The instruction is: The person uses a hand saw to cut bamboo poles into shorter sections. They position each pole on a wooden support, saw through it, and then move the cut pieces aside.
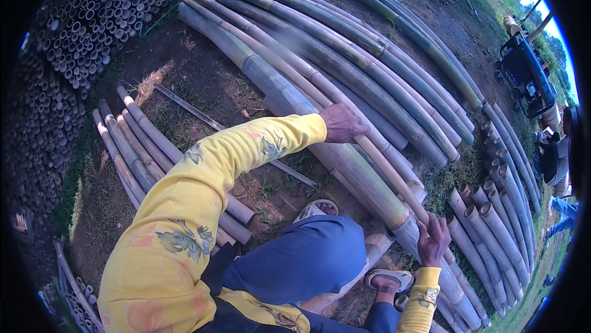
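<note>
A thin, pale bamboo pole (394, 180) lies lengthwise along a much thicker greenish-grey bamboo pole (345, 163). My left hand (342, 123), in a yellow sleeve, reaches across and is closed around the thin pole partway along it. At that pole's near end my right hand (433, 239) is closed, its fingers bent around the tip; part of the grip is hidden. The thick pole runs from the upper left to the lower right, passing under both hands. My bent knee in blue trousers (301, 259) is close beside it.
Several long bamboo poles (345, 56) lie side by side beyond my hands. Shorter cut poles (486, 234) are at the right, others (138, 142) at the left. A flat strip (197, 111) rests on the ground. Stacked bamboo (98, 19) fills the upper left. A dark machine (528, 74) stands far right.
</note>
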Motion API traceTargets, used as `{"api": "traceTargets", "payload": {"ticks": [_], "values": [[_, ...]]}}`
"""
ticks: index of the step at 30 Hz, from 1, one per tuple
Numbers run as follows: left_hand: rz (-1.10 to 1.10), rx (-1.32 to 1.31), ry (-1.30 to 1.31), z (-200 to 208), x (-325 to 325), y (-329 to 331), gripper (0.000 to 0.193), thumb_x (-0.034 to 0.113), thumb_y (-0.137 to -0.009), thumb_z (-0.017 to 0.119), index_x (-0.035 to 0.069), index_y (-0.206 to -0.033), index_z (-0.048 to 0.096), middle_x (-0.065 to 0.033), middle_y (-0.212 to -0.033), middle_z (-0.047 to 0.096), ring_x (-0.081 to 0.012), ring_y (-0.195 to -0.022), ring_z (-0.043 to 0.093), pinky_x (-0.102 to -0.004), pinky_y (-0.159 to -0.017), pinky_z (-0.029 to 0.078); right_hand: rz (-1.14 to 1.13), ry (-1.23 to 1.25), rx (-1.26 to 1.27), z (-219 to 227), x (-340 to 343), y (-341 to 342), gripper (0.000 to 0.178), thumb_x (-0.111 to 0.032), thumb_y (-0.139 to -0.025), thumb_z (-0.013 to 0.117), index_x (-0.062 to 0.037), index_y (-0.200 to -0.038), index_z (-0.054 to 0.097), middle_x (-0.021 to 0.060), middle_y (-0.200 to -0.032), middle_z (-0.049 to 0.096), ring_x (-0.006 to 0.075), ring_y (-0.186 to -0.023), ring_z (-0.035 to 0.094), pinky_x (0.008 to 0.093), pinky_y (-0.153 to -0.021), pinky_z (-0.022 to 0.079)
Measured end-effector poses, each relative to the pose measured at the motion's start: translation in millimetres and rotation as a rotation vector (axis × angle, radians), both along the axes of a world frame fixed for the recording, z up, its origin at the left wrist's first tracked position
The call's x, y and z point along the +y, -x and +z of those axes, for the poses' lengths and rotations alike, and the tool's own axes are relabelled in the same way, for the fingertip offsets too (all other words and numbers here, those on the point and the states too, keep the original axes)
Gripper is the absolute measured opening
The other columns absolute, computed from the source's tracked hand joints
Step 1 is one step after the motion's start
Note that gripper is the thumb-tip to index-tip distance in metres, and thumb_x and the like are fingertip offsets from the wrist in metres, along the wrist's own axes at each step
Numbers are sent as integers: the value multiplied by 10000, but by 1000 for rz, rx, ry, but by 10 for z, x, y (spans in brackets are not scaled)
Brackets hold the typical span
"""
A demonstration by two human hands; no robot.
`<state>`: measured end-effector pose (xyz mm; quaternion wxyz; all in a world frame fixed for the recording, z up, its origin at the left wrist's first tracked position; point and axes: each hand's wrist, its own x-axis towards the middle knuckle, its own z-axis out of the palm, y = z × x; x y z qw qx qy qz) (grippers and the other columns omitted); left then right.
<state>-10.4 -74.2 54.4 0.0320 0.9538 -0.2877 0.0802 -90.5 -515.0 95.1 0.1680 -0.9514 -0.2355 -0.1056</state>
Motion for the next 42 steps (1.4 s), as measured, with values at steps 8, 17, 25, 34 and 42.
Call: {"api": "traceTargets", "payload": {"ticks": [8,17,25,34,42], "values": [[4,39,22,276,-63,271,632,727,-899,589,99,-971,619,-117,-837,673,-325,-829,696,-446,-807,544,-10,12,-28,71,-46,147,395,-249,-845,820,-102,-1195,712,102,-915,613,324,-816,611,429,-755,476],[-12,38,123,-104,-232,186,679,763,-901,555,96,-996,633,-122,-943,590,-326,-927,622,-460,-868,491,-34,-96,84,-254,-226,151,416,-223,-825,827,-104,-1211,727,107,-922,607,317,-868,609,435,-797,481],[-132,241,99,-91,-558,-57,852,758,-785,704,91,-1311,640,-126,-1229,632,-324,-1207,589,-455,-1069,442,-133,-125,255,-583,-202,-105,432,-303,-813,845,-127,-1200,768,115,-1049,662,348,-973,645,443,-845,518],[-226,572,-128,-227,-1739,-116,1131,707,-574,877,26,-1415,549,-198,-1296,642,-380,-1239,607,-467,-1084,460,-178,-33,224,-793,-138,-89,409,-409,-814,826,-205,-1167,794,48,-1069,633,279,-1073,589,445,-923,431],[-188,648,-127,-308,-1924,-132,1063,604,-600,912,-10,-1393,560,-245,-1339,650,-407,-1252,618,-486,-1064,491,-290,16,166,-702,-232,96,499,-382,-821,828,-231,-1289,743,43,-1156,644,268,-1195,566,472,-1000,392]]}}
